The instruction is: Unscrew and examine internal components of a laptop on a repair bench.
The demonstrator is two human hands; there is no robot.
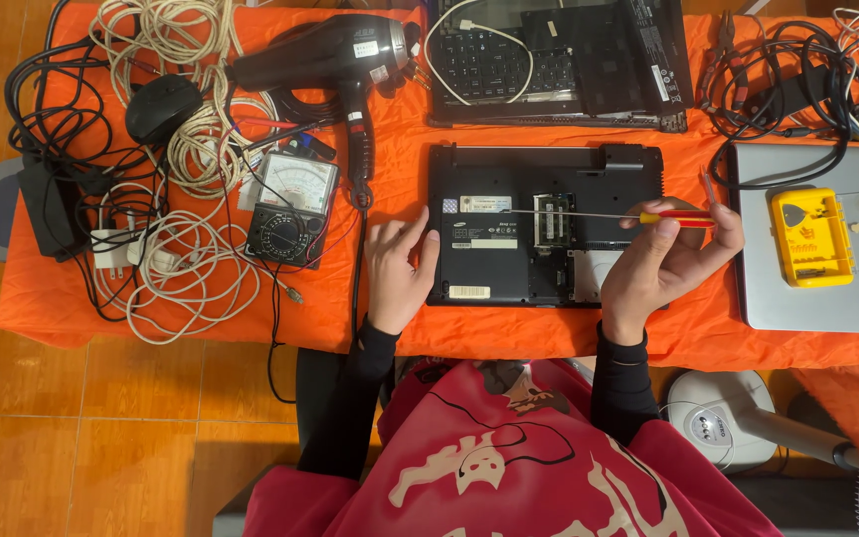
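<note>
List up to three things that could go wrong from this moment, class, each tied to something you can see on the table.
1. The right hand holds the screwdriver with its long thin shaft over the opened laptop; a slip could scratch the exposed memory bay.
2. Only the left hand steadies the laptop at its edge, so it may slide on the orange cloth.
3. Tangled cables beside the multimeter could snag a sleeve.

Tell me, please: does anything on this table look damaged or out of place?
Yes. The small laptop lies upside down with a cover panel off, its memory slot exposed. The laptop behind has a white cable looped across its keyboard.
</note>
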